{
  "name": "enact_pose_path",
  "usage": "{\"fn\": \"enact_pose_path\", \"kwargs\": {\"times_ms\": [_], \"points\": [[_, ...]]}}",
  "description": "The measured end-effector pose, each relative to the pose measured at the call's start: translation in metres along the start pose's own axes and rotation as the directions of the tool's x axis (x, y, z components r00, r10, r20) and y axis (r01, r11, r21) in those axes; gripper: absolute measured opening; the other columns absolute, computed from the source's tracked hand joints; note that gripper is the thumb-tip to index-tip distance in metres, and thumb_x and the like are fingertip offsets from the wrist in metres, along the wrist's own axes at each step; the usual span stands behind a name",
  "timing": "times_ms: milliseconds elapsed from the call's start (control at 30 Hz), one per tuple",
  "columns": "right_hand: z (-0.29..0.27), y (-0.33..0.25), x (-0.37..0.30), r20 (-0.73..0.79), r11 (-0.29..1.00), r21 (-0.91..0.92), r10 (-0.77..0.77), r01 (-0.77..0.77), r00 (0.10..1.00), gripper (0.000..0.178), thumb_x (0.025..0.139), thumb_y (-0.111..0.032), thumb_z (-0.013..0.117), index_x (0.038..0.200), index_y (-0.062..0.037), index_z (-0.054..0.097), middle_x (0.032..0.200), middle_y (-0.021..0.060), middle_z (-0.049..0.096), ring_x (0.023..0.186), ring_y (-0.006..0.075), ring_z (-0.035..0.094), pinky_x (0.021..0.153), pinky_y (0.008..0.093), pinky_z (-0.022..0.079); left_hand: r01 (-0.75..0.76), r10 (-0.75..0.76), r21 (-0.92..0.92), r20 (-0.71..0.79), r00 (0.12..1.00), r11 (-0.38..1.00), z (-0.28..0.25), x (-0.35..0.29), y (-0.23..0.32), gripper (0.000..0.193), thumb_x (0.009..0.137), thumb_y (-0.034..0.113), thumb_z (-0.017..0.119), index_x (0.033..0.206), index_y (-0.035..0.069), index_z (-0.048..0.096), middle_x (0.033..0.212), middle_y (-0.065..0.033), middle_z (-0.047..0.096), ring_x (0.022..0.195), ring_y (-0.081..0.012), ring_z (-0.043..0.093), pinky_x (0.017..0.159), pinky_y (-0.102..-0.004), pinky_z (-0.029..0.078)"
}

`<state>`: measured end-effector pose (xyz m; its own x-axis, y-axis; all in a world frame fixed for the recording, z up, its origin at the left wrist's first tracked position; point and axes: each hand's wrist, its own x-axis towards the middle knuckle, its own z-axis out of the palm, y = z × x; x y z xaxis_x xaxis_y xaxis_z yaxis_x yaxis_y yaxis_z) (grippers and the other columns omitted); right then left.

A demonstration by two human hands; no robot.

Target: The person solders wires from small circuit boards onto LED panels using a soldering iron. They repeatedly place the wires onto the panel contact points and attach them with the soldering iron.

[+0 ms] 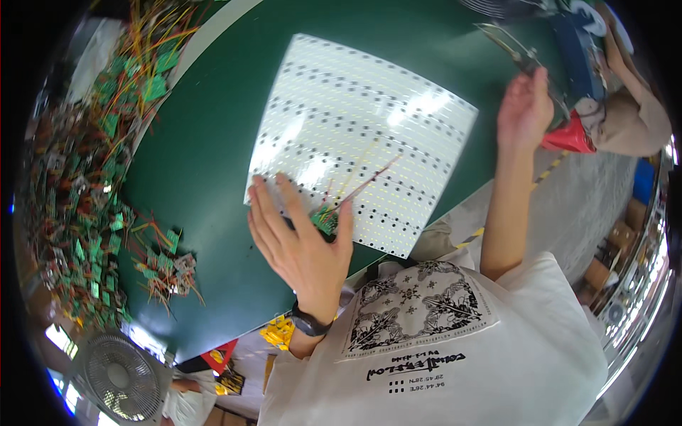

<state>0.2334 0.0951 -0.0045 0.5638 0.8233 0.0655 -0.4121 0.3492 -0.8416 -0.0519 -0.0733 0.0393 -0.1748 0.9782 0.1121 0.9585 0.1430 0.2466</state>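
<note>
A white panel [355, 106] covered in rows of small yellow and black marks lies at an angle on the green table. My left hand [302, 248] rests on its near left corner, fingers stretched out and apart. Between thumb and forefinger lies a small green circuit board [325, 219], partly hidden, its thin red and yellow wires [368, 183] reaching over the panel. At the right, beyond the panel's edge, my right hand [524, 110] has its fingers curled round a slim two-pronged metal tool [506, 44] with a dark grip; blur hides its exact kind.
A big heap of wired circuit boards [89, 234] lines the left side. A smaller cluster of them [167, 270] lies on the green table [206, 163]. A blue device [577, 53] stands at the far right, near another person's arm [629, 67]. A fan [122, 376] stands lower left.
</note>
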Motion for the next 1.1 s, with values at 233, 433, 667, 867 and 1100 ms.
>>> {"fn": "enact_pose_path", "kwargs": {"times_ms": [233, 433, 667, 867, 1100], "points": [[0.006, -0.001, -0.006, 0.038, 1.000, -0.019, 0.006, -0.005, 0.999, 0.012, 0.088, -0.009, 0.065, 0.091, 0.0019, 0.061, 0.077, 0.0082, 0.064, 0.064, 0.0146, 0.059, 0.056, 0.0255, 0.046, 0.021, -0.019, 0.036, -0.041, 0.999, 0.999, 0.007, -0.008, 0.000, 0.075, 0.079, 0.046, 0.066, 0.137, 0.004, 0.043, 0.140, -0.0232, 0.038, 0.123, -0.0402, 0.041, 0.100, -0.0524, 0.035], [-0.005, -0.005, 0.009, 0.022, 0.999, 0.050, -0.007, 0.005, 1.000, 0.005, 0.088, -0.004, 0.064, 0.089, 0.0003, 0.061, 0.091, 0.0053, 0.062, 0.081, 0.0140, 0.058, 0.074, 0.0283, 0.048, -0.035, 0.034, -0.019, -0.058, 0.998, 0.999, 0.008, 0.000, -0.005, 0.078, 0.076, 0.047, 0.069, 0.136, 0.003, 0.044, 0.140, -0.0237, 0.037, 0.128, -0.0392, 0.038, 0.103, -0.0538, 0.031], [0.004, -0.004, -0.004, 0.081, 0.999, -0.045, -0.006, 0.010, 0.997, 0.012, 0.090, -0.009, 0.062, 0.093, 0.0021, 0.060, 0.078, 0.0093, 0.063, 0.067, 0.0144, 0.058, 0.058, 0.0253, 0.045, -0.240, 0.249, -0.190, 0.021, 0.968, 0.952, 0.009, 0.038, -0.015, 0.085, 0.073, 0.054, 0.068, 0.136, 0.003, 0.043, 0.144, -0.0216, 0.035, 0.135, -0.0364, 0.032, 0.110, -0.0554, 0.021], [0.034, -0.040, -0.010, 0.239, 0.996, -0.079, -0.019, 0.039, 0.971, 0.013, 0.091, -0.011, 0.061, 0.096, 0.0012, 0.059, 0.085, 0.0087, 0.064, 0.070, 0.0131, 0.058, 0.061, 0.0238, 0.044, -0.420, 0.444, -0.318, 0.002, 0.896, 0.850, 0.011, 0.066, -0.007, 0.087, 0.068, 0.053, 0.072, 0.132, -0.001, 0.046, 0.142, -0.0214, 0.036, 0.135, -0.0346, 0.031, 0.112, -0.0545, 0.017], [0.103, -0.030, -0.014, 0.272, 0.994, 0.084, 0.048, -0.073, 0.961, 0.012, 0.089, -0.009, 0.064, 0.093, 0.0018, 0.061, 0.087, 0.0083, 0.064, 0.072, 0.0133, 0.060, 0.065, 0.0243, 0.049, -0.445, 0.460, -0.335, -0.040, 0.887, 0.830, 0.023, 0.072, -0.002, 0.086, 0.070, 0.055, 0.071, 0.133, 0.003, 0.046, 0.143, -0.0198, 0.037, 0.135, -0.0353, 0.031, 0.112, -0.0538, 0.019]]}}
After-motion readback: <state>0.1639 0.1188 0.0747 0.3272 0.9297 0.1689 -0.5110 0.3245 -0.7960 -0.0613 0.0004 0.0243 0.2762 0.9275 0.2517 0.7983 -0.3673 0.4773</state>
